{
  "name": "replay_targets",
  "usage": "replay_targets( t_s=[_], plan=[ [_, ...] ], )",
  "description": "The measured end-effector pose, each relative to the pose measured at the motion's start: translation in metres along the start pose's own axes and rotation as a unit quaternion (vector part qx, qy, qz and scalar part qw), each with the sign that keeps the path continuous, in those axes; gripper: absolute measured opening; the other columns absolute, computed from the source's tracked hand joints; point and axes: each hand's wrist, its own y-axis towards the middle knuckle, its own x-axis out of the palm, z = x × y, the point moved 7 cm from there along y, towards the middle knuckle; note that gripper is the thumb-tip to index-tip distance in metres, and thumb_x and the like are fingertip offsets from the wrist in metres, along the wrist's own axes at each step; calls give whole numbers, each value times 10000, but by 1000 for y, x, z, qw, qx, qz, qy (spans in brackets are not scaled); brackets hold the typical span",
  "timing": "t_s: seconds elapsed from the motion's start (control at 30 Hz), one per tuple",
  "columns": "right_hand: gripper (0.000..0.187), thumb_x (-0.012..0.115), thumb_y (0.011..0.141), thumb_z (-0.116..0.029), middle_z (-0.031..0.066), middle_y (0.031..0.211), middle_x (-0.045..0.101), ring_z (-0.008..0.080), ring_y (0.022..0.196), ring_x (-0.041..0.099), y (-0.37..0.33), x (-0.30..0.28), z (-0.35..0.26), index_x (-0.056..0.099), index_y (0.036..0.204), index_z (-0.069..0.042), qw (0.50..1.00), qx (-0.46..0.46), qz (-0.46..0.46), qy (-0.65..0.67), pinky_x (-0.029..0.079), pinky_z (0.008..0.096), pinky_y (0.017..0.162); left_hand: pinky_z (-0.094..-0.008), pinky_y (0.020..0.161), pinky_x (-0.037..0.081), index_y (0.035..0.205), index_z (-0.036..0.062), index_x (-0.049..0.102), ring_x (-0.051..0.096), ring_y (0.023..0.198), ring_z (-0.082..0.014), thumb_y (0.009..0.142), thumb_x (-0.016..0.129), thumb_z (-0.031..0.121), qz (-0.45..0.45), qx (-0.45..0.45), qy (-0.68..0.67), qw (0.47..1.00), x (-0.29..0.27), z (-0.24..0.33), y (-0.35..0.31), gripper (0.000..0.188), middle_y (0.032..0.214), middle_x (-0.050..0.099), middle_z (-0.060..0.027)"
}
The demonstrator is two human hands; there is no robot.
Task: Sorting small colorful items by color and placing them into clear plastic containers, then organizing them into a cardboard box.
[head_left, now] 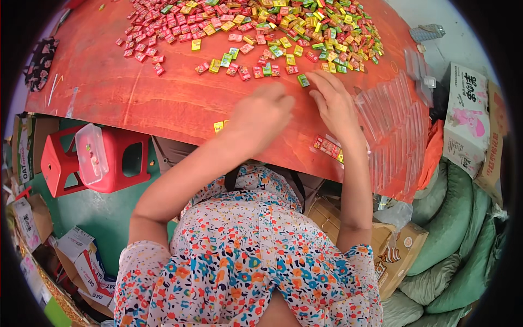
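My left hand [263, 113] hovers over the red tabletop [169, 106], slightly blurred, its fingers curled inward; whatever they may hold is hidden. To its right, my right hand [336, 103] reaches over the table with thumb and fingers apart. A small green box [303, 80] lies just beside its fingertips. Several more little red, yellow and green boxes form a loose row in front of both hands, among them a red box [257, 72]. Beside my left wrist a yellow box [219, 126] shows. Next to my right forearm lies a clear plastic case [328, 146] filled with small boxes.
A wide heap of small boxes [294, 24] covers the far part of the table. Clear plastic cases [389, 117] lie in rows at right. A red stool [122, 158] holding a clear tub [91, 152] stands at left. Cartons [466, 117] and green sacks [449, 218] crowd the right side.
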Motion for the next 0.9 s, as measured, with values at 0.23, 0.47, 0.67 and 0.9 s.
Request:
replay_targets(
  t_s=[0.23,0.47,0.67,0.9],
  plan=[
    [305,632,835,-42,118,1115,633,319,1021,604,10,15,4,634,1140,-44,998,-21,-30,-52,500,412,872,-395,710,512,1030,21,670,613,844,-314,775,736,130,31,-166,-41,985,-85,-59,-84,286,941,611,-132],
    [291,655,828,-58,149,1101,635,341,1017,608,-3,13,-16,635,1117,-33,998,-34,-49,-22,503,404,869,-403,718,508,1105,22,635,609,848,-315,754,754,158,13,-146,-46,988,-66,-55,-102,395,945,592,-123],
    [318,689,811,-82,148,1091,632,338,1007,610,-25,29,-61,632,1120,-28,993,-46,-89,66,509,415,861,-377,739,517,1170,23,630,624,873,-301,748,776,184,-36,-167,-71,983,-62,-56,-97,474,1033,590,-125],
    [373,702,822,-110,141,1153,600,333,1046,595,-27,39,-75,618,1180,-46,989,-38,-110,91,500,403,875,-406,727,526,1097,51,632,614,889,-308,750,760,213,-31,-157,-20,987,-52,-48,-88,404,1018,570,-108]
  ],
)
